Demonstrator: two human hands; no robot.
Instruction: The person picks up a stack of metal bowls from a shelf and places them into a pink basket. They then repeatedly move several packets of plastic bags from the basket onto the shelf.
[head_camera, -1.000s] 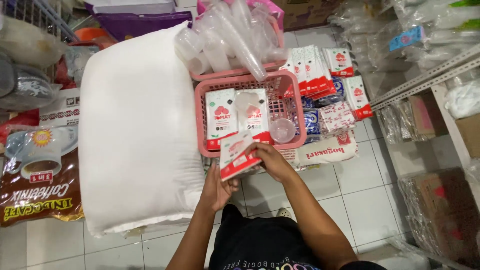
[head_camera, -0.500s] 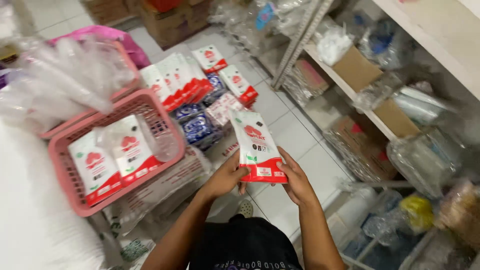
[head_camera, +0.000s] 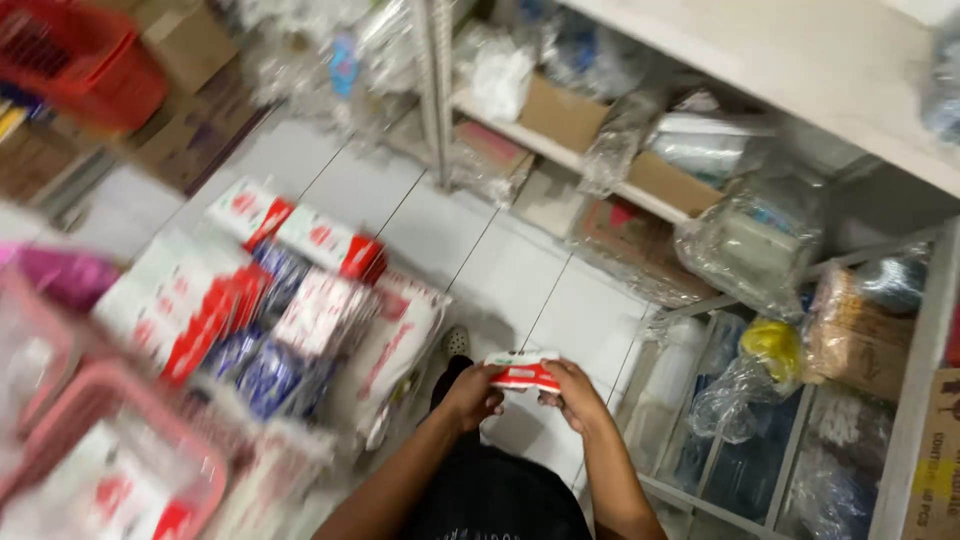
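Packet: 1 red-and-white packet (head_camera: 522, 371), held in front of the body above the tiled floor (head_camera: 500, 270).
Axis: long side runs left to right, spanning both hands.
Left hand (head_camera: 470, 392): clamped on the left end.
Right hand (head_camera: 572, 390): clamped on the right end, equally near.
Around: stacked packets (head_camera: 300, 300) to the left, shelving (head_camera: 640, 190) ahead.

You hold a glossy plastic-wrapped red-and-white packet (head_camera: 523, 371) over smooth, faintly shiny floor tiles (head_camera: 520, 270), beside matt brown cardboard boxes (head_camera: 570, 115) and crinkly clear plastic bags (head_camera: 745, 240) on the painted metal shelf (head_camera: 640, 200).
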